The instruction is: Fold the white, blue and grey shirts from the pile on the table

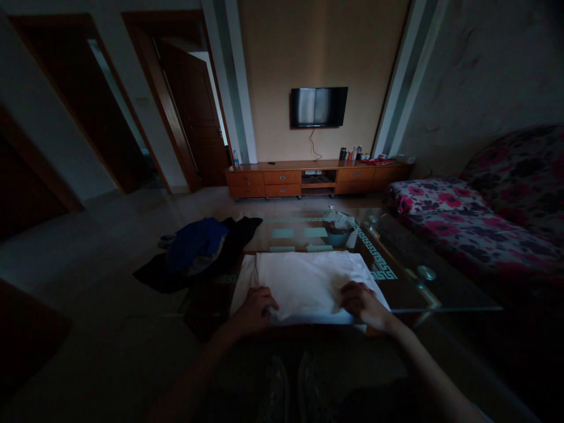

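A white cloth, folded into a flat, wide shape, lies on the glass coffee table right in front of me. It looks like a garment, but the dim light hides its exact kind. My left hand is at its near left part, fingers curled in and pinching the fabric. On the near right part rests my right hand, its fingers bent and closed on the cloth, with wrinkles beside them. Left of the white cloth is a heap of dark clothes with a blue garment on top.
A teal basket with a plastic bag stands near the table's far side. Behind it, a wooden TV cabinet runs along the wall under a television. A floral sofa is on the right. My shoes show below the table edge.
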Tool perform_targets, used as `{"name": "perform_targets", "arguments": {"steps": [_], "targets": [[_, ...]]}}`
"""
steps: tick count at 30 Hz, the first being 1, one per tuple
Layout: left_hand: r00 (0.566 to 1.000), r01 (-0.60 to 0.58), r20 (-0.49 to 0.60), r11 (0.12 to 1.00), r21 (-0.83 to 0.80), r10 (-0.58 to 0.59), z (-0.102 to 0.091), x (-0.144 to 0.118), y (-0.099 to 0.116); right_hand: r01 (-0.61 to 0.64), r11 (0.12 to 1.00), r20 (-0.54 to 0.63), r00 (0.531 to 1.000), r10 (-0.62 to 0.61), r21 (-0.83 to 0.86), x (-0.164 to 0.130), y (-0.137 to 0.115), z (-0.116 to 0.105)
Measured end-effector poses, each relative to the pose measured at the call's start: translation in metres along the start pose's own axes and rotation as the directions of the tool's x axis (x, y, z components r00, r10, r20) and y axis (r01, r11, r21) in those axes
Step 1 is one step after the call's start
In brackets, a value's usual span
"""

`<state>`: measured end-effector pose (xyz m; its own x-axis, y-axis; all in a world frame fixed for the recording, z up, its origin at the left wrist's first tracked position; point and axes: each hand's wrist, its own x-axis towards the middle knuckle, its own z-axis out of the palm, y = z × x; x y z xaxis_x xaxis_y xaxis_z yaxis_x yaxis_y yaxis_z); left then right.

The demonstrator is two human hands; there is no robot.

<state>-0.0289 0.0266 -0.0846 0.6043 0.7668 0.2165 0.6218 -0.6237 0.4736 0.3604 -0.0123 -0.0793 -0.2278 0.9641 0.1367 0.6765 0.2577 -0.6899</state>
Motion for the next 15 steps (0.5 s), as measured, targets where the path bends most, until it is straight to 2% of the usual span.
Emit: {"name": "perform_targets", "arguments": {"steps": [3, 6, 8, 10, 12, 15], "targets": [[1.000, -0.020, -0.004, 0.999, -0.033, 0.020, -0.001, 0.000, -0.004, -0.038, 0.998, -0.001, 0.999, 0.038, -0.043, 0.002, 0.008, 0.001], [0.985, 0.073, -0.154, 0.997, -0.035, -0.077, 0.000, 0.005, -0.016, -0.113, 0.985, -0.167, 0.982, 0.091, -0.131, 0.007, 0.024, 0.001], [0.940, 0.190, -0.287, 0.982, -0.011, -0.185, 0.003, 0.008, -0.028, -0.254, 0.942, -0.290, 0.939, 0.186, -0.220, 0.008, 0.036, 0.002], [0.886, 0.305, -0.368, 0.952, 0.003, -0.282, 0.009, 0.009, -0.040, -0.386, 0.873, -0.347, 0.896, 0.278, -0.297, 0.006, 0.045, 0.003], [0.846, 0.384, -0.405, 0.923, 0.014, -0.346, 0.015, 0.009, -0.050, -0.445, 0.823, -0.335, 0.881, 0.333, -0.352, 0.004, 0.049, 0.005], [0.819, 0.452, -0.412, 0.892, 0.030, -0.400, 0.019, 0.010, -0.059, -0.457, 0.798, -0.294, 0.885, 0.362, -0.394, 0.004, 0.048, 0.006]]}}
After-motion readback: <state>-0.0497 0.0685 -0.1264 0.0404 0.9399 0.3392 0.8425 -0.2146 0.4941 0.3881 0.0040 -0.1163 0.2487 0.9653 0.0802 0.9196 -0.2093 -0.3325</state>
